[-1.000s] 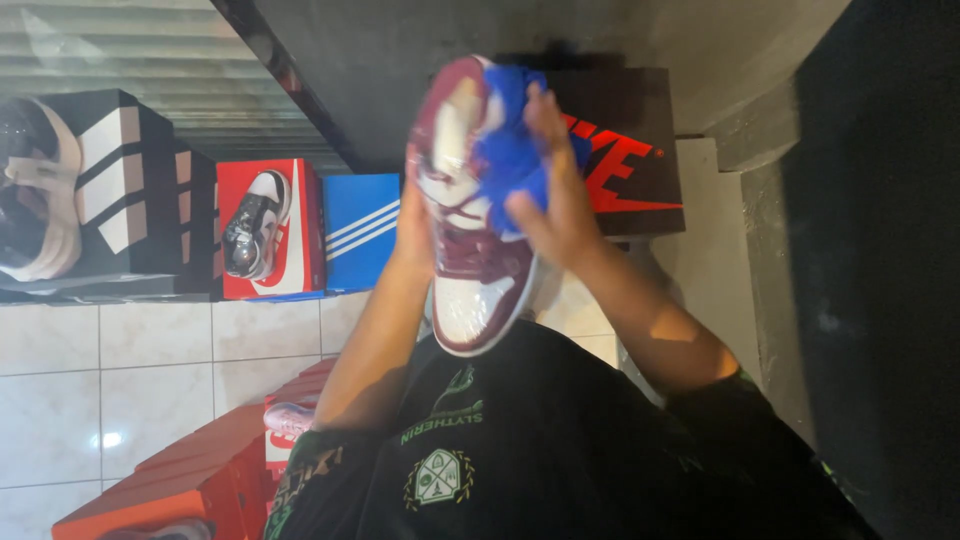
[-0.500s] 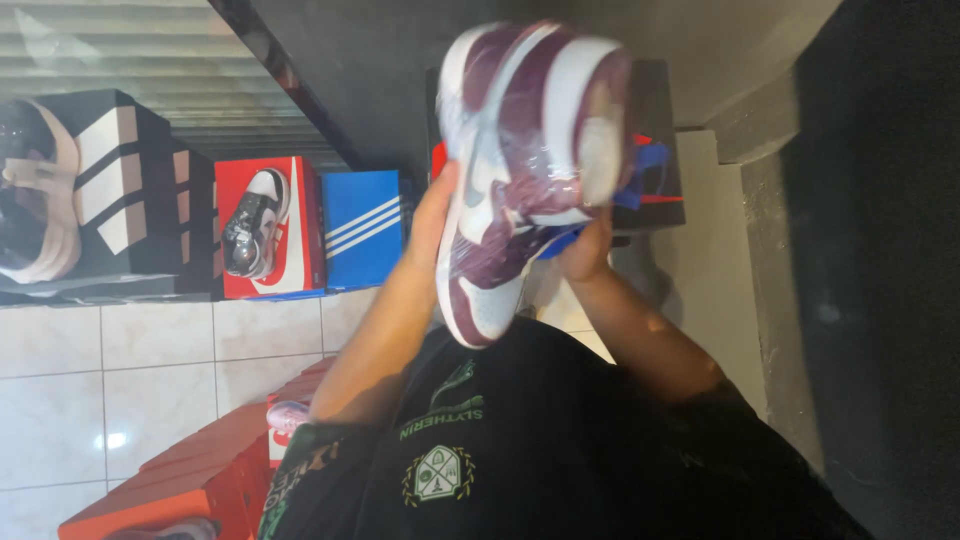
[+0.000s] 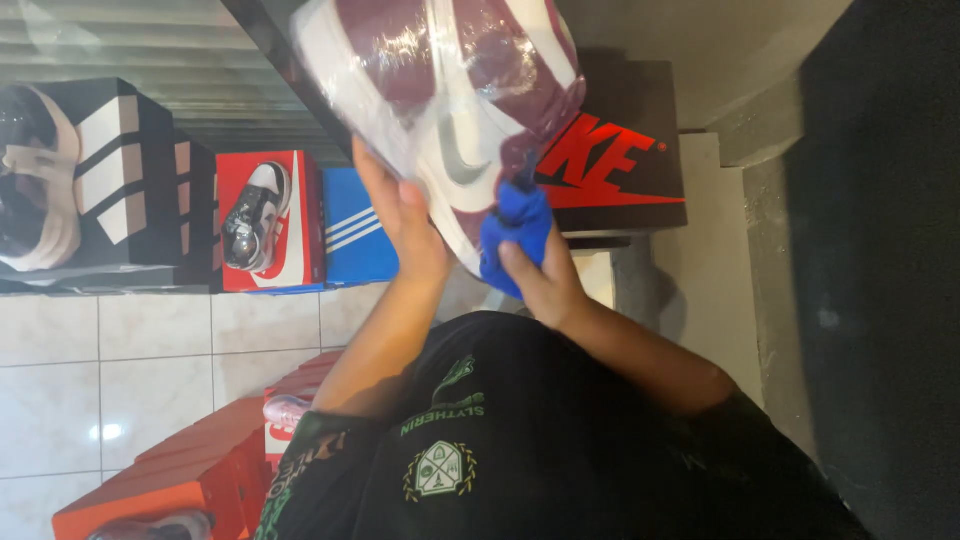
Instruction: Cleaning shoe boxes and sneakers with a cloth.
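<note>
Hands: left grips one wrapped maroon sneaker, right clenches one blue cloth, seemingly touching it.

1. A black shoe box with a big red logo sits behind what I'm holding, right of centre.
2. A blue box with white stripes stands just left of it.
3. Next to that is a red box with a wrapped black-and-white sneaker against its front.
4. Farther left is a black box with white bars.
5. Orange-red boxes lie low on the white tiled floor.
</note>
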